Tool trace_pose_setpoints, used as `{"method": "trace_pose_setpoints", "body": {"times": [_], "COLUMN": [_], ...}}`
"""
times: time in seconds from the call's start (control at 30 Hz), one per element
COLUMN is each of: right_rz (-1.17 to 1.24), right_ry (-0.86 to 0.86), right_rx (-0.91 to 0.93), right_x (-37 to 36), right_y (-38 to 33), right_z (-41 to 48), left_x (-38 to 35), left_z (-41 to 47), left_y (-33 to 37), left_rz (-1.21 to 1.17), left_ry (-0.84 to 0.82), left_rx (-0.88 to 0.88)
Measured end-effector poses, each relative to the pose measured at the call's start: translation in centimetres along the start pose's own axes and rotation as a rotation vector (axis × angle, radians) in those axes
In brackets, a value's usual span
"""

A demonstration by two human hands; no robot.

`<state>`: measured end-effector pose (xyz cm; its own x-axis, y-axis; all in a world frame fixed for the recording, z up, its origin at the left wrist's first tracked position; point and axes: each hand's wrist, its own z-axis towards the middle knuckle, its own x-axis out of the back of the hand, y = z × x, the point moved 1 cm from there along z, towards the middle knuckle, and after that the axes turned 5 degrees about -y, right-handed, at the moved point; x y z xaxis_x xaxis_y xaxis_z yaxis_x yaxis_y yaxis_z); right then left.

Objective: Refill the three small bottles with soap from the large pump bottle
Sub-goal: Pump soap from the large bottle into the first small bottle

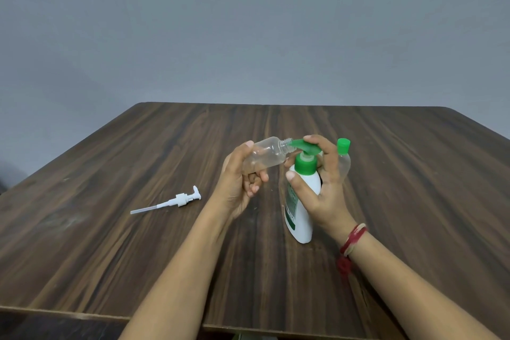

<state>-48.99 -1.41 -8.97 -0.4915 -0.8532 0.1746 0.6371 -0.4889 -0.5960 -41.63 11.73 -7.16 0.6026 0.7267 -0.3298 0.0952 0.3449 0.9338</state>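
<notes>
Grey wall [248, 22] is filling the upper half of the view, and a dark wood-grain table [110, 243] is spreading out below it. Two bare forearms are reaching in from the near edge and converging over the table's middle.

The right hand [323, 188] is clasping the large pump bottle [303, 201], which is standing on the table. Its thumb is lying against the white body under the green collar, and its fingers are curling over the green pump head [306, 146].

The left hand [237, 182] is wrapping its fingers round the small clear bottle [266, 156]. It is holding the bottle tilted in the air, with the uncapped neck meeting the spout.

A green-capped small bottle [345, 163] is standing just behind the right hand. A loose white pump [176, 200] is lying well to the left. A red thread band [353, 240] is circling the right wrist.
</notes>
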Motion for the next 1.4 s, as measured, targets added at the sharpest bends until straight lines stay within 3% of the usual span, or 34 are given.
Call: {"method": "trace_pose_setpoints", "body": {"times": [1.4], "right_rz": [0.079], "right_ry": [0.006], "right_rx": [-0.01], "right_x": [0.1], "right_y": [0.0], "right_z": [0.0], "left_x": [-0.2], "left_z": [-0.3], "left_y": [1.1], "left_rz": [0.011], "left_ry": [-0.002], "left_rx": [0.068]}}
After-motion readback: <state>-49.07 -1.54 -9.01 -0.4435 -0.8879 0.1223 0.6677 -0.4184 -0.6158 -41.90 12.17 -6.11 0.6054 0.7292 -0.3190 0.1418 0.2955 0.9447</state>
